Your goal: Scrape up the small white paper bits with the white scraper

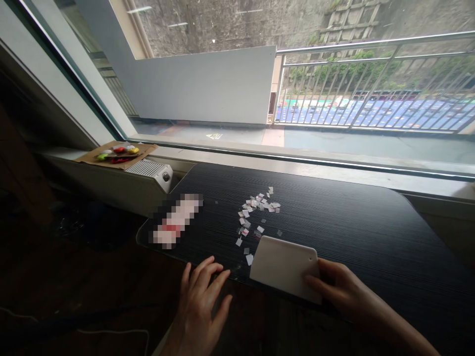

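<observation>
Right hand: reaching in from the lower right, palm down, fingers curled over the near right corner of the white scraper, gripping it.
Left hand: reaching in from the bottom, flat and released, fingers spread and pointing up-right, fingertips resting on the near edge of the black table; holding nothing.
Gap between hands: scraper's left edge just beside the left fingertips, not touching.
Scraper: plain white plastic, flat, rounded corners, tilted with its near right corner lowest; lying at the table's near edge, partly past it.
Paper scraps: many small white bits, a few with red or grey marks, scattered in a loose trail from the middle of the table down toward the scraper; nearest bit just beside the scraper's left corner.
Blurred item: long, pale with a red patch, lying on the left part of the table, well apart from both hands; kind not readable.
Cardboard tray: flat, resting on the ledge at far left above a white vent.
Tray contents: small coloured pieces, red, yellow, green and white, clustered in the middle.
Background: window behind the table, with a metal railing outside.
</observation>
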